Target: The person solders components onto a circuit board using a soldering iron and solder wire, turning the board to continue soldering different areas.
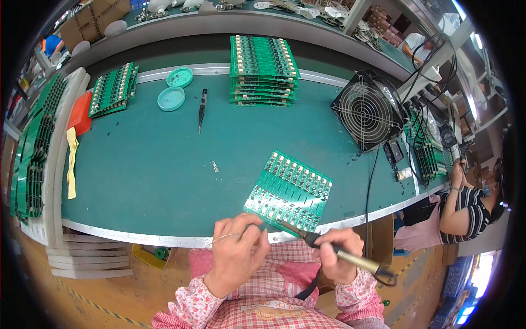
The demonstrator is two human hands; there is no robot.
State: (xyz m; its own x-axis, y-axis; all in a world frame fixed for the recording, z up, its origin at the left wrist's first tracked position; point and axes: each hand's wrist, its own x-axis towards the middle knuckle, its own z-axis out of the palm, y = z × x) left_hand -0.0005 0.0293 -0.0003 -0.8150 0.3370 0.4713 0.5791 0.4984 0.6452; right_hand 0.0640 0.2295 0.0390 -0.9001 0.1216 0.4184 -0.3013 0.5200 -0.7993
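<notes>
A green panel of circuit boards (290, 192), dotted with rows of small parts, lies tilted at the table's front edge before me. My right hand (341, 253) is closed round a soldering iron (361, 262), whose tip reaches the panel's near edge. Beside it, at the panel's near left corner, my left hand (236, 251) pinches a thin strand of solder wire (226, 236) that loops over its fingers. Whether the wire's end touches the iron's tip is too small to tell.
Behind the panel stands a stack of green boards (264, 71). Tweezers (202, 112) lie near two round turquoise dishes (171, 98). A black fan (366, 112) stands at right, cables hanging near it. More boards (33, 159) line the left. A co-worker (466, 211) sits at right.
</notes>
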